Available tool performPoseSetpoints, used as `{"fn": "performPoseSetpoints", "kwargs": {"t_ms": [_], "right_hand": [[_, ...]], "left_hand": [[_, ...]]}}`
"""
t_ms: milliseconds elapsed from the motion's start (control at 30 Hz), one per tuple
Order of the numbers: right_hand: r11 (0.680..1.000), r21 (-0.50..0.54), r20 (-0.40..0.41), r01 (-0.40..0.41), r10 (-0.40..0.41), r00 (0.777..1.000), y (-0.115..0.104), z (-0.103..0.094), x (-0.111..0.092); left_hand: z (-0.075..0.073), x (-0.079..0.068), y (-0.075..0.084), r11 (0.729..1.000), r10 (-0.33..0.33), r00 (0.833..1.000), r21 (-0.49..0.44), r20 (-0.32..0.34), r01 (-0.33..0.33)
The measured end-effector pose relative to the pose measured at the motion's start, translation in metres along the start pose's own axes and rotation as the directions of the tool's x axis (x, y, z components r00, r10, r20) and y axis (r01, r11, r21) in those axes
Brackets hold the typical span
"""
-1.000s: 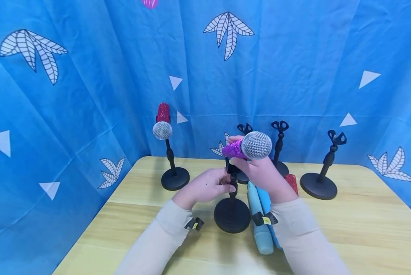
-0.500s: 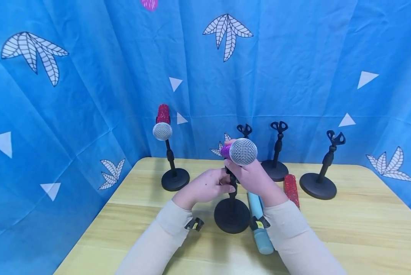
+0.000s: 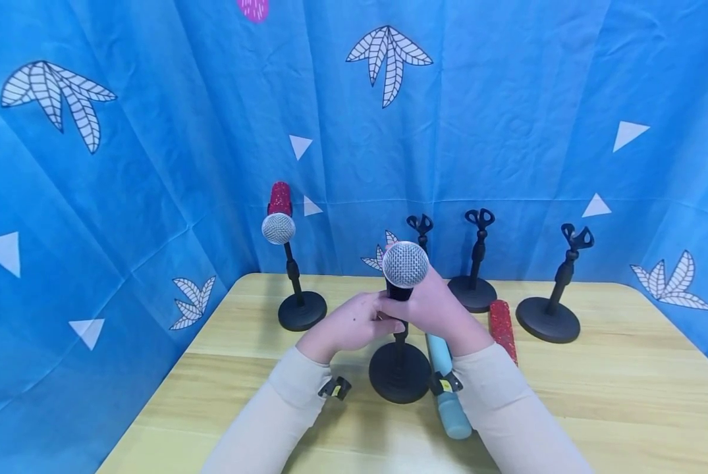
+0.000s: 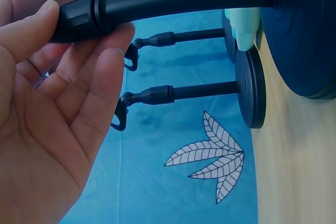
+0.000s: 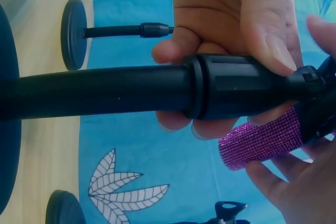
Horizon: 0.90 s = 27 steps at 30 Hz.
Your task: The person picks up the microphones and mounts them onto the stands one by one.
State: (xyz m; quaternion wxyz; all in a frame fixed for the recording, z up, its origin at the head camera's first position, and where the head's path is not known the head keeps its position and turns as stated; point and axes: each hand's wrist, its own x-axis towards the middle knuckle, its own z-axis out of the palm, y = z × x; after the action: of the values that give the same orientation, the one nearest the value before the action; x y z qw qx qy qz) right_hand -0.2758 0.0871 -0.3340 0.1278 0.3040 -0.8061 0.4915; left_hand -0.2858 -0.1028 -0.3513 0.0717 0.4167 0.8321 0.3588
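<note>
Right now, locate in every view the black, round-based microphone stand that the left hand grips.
Head: the black, round-based microphone stand is in the lower half, just right of centre.
Left wrist: the stand runs sideways along the top, base at right.
Right wrist: the stand runs sideways across the middle, base at left.
Shared landmark: the left hand, gripping the stand's upper part.

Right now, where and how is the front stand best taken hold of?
Probably by the thick collar on the front stand, from the left, where the left hand grips: the collar is wider than the upright pole below, and the right hand and purple microphone crowd the top.
</note>
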Motion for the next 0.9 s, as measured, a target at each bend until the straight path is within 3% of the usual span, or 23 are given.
{"fn": "performPoseSetpoints", "kwargs": {"t_ms": [167,600,900], "right_hand": [[0.998,-0.051,-0.001,-0.049,0.049,0.999,-0.002,0.0,0.001],[0.988,0.047,-0.003,-0.144,0.145,0.989,0.002,0.0,0.0],[0.992,0.021,-0.02,-0.128,0.128,0.992,0.008,0.0,-0.002]], "left_hand": [[-0.001,0.0,0.0,1.0,-0.003,1.0,0.027,-0.003,0.003],[0.0,0.0,-0.001,0.999,-0.051,0.999,-0.007,-0.013,0.051],[0.001,0.001,-0.001,0.997,-0.072,0.997,-0.015,-0.013,0.071]]}}
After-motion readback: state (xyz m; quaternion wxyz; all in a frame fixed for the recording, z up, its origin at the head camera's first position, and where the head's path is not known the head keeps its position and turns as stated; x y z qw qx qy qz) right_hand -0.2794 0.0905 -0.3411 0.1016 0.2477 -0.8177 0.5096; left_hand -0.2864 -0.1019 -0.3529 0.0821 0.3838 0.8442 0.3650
